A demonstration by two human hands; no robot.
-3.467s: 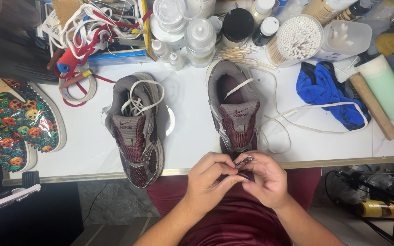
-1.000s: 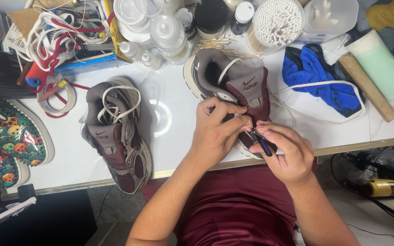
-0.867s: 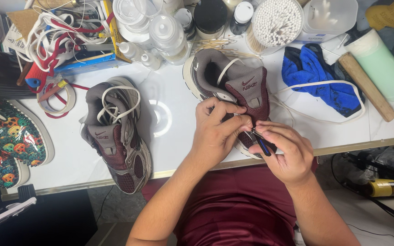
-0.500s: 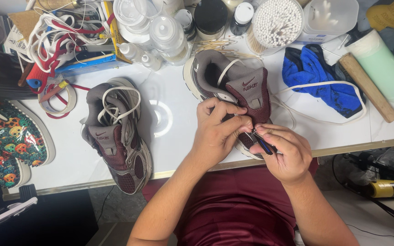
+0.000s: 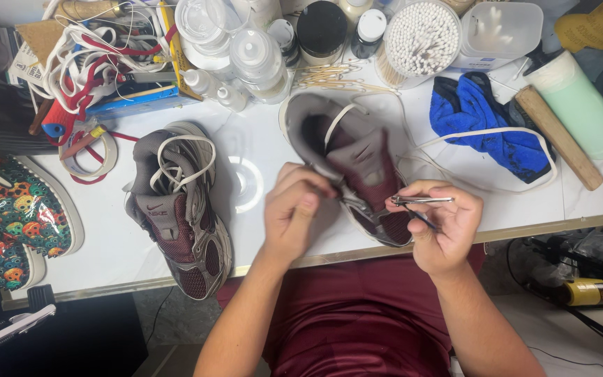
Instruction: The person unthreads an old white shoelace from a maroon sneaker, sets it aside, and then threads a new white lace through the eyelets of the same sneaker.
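Gripping shoe [image 5: 357, 167] near table edge [image 5: 525, 227], tweezers [image 5: 420, 202] alongside.

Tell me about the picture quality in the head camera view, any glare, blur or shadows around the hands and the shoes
Head view: bright overhead light, with a ring-shaped glare patch on the white table between the two shoes. The left hand looks slightly motion-blurred; the right hand and its metal tool are sharper. Soft shadows fall beside the left shoe and right shoe. The lower corners are dark.
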